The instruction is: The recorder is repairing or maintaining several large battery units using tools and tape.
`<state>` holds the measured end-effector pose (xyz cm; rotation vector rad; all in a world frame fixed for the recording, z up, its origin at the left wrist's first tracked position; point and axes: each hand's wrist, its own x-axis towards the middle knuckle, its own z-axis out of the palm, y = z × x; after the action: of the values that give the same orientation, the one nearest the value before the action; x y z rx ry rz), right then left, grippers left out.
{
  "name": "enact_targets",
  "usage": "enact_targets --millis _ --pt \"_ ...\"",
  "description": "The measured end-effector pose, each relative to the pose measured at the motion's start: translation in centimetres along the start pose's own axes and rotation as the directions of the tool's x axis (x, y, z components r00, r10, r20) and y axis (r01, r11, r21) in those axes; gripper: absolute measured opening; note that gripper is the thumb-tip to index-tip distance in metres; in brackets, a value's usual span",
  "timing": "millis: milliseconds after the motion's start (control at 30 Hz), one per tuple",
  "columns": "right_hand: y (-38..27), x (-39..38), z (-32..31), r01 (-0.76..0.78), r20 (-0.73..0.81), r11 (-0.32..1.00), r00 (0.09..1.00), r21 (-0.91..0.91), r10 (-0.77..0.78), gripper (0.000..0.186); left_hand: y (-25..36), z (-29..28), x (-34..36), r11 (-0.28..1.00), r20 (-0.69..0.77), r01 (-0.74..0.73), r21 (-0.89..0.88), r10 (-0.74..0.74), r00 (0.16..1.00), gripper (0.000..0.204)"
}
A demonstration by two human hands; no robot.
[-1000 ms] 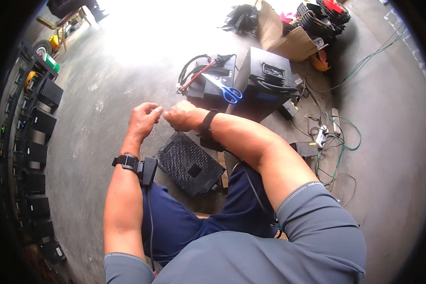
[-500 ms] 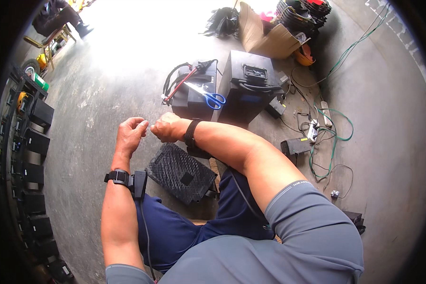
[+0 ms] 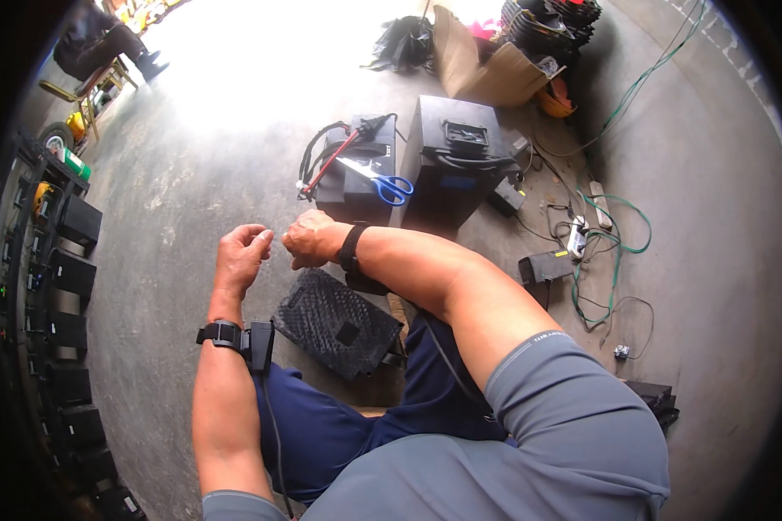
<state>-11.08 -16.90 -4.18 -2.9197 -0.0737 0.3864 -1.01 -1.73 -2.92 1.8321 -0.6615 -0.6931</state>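
My left hand is closed, its thumb and fingertips pinched together above the floor. Close beside it on the right, my right hand is curled shut with its back toward me. Anything between the fingertips of either hand is too small to make out. Just below my right hand lies a black ribbed, flat case in front of my knees, touched by neither hand. Beyond the hands, scissors with blue handles rest on a black battery box with black and red cables.
A taller black box with a top handle stands right of the battery box. Power strips, small black adapters and green cable spread along the right. Left is a rack of black boxes. A cardboard box and seated person are farther off.
My hands remain close together, with small shifts of the fingers; the right hand has turned slightly at the wrist. The whole view has shifted a little.
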Motion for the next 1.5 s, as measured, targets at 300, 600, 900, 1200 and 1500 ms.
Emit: enact_targets --millis 300,600,900,1200,1500 --pt "0.7 0.8 1.7 0.096 -0.049 0.993 0.994 -0.064 -0.099 0.029 0.3 0.2 0.0 1.0 -0.007 0.01 -0.009 -0.01 1.0 0.027" --pt "-0.2 0.6 0.7 -0.012 -0.012 0.999 1.0 -0.048 0.012 0.026 -0.4 -0.2 0.0 1.0 0.008 0.005 0.03 -0.005 1.0 0.026" --pt "0.7 0.8 1.8 0.041 -0.157 0.999 0.987 -0.016 -0.043 0.022 -1.2 -0.5 0.8 0.999 -0.003 -0.029 0.012 0.029 1.0 0.022" --pt "1.4 -0.8 -1.8 0.013 -0.247 0.994 0.969 0.106 0.014 0.021 -0.8 0.3 0.6 0.997 -0.101 -0.069 -0.031 0.066 0.993 0.022" --pt "7.1 -9.8 -16.2 0.111 -0.674 0.834 0.65 0.541 0.35 0.036 -1.0 -0.7 0.6 0.995 -0.107 -0.069 -0.068 0.062 0.992 0.03"
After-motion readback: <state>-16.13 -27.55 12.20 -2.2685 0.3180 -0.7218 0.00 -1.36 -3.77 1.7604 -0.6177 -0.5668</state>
